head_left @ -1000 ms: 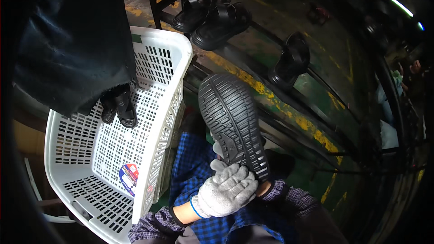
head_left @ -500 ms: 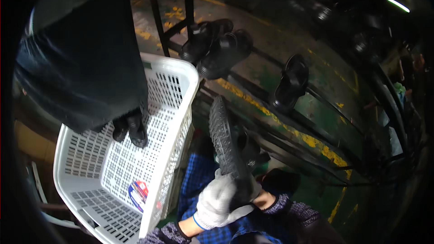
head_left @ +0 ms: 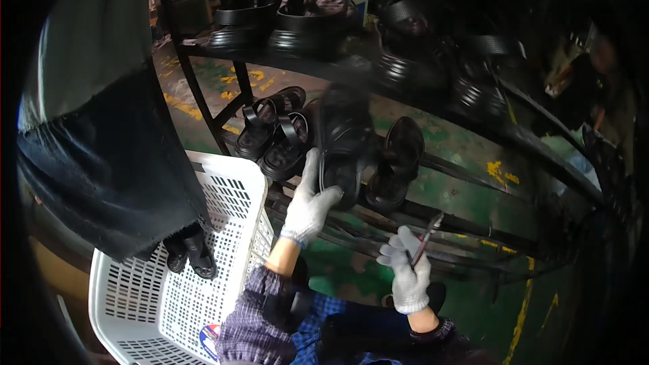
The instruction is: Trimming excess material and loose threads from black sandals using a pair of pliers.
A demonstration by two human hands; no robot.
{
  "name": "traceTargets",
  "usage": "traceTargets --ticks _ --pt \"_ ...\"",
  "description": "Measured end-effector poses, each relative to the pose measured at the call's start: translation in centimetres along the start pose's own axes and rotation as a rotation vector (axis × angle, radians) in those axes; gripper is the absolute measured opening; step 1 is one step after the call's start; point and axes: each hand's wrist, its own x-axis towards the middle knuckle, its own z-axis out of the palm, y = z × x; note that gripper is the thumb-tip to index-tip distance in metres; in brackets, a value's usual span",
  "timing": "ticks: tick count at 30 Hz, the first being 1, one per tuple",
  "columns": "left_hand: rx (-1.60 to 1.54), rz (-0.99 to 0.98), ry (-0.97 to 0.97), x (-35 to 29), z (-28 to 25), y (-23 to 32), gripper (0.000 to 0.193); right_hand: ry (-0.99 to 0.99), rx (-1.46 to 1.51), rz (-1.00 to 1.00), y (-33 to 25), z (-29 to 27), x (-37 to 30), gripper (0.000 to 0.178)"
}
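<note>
In front of you stands the black metal rack with two levels [head_left: 500,134], the largest thing here; on its upper level sit several black sandals with wide straps [head_left: 307,21]. At your left is the white plastic basket with slotted walls [head_left: 251,222], and over its left side hangs a dark cloth [head_left: 101,176], grey in the upper part.

The black strapped sandal with thick sole [head_left: 345,128] is at the lower level of your rack, between two black sandals on its left and one on its right. Its long axis goes away from you, almost upright in the view; it is blurred, so I cannot tell which end is the toe, nor if it rests on the bar.

Your left hand in grey knitted glove [head_left: 309,206] is partly open at the near end of this sandal, the index finger along its left edge; I cannot tell how firmly it holds. Your right hand, gloved the same [head_left: 409,274], has half-bent fingers closed around the thin dark red tool [head_left: 422,247], whose silvery tip points forward and to the right.
</note>
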Motion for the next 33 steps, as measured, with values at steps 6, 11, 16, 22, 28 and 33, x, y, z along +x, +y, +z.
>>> traceTargets --ticks 6,11,16,22,28,33 --pt "0.948 -0.170 -0.235 5.4 -0.3 -0.8 0.056 0.191 -0.127 0.116 1.0 -1.7 -0.2 0.041" --pt "0.813 0.271 -0.047 -3.0 -8.8 1.4 0.024 0.108 -0.302 0.208 4.3 -2.1 -0.6 0.047" --pt "1.068 -0.420 0.254 -13.1 -26.9 -10.6 0.024 -0.087 -0.440 0.330 8.6 -0.8 -3.1 0.044" --pt "0.913 -1.242 0.317 -14.6 -38.3 -25.1 0.100 -0.212 -0.486 0.538 11.7 3.3 -2.4 0.044" --pt "1.071 -1.194 0.336 -15.3 -33.9 -27.7 0.053 -0.273 -0.575 0.545 12.2 5.1 -0.9 0.048" --pt "1.325 -1.036 0.426 -24.6 -32.7 -18.3 0.024 -0.508 -0.748 0.409 9.8 9.5 -0.6 0.056"
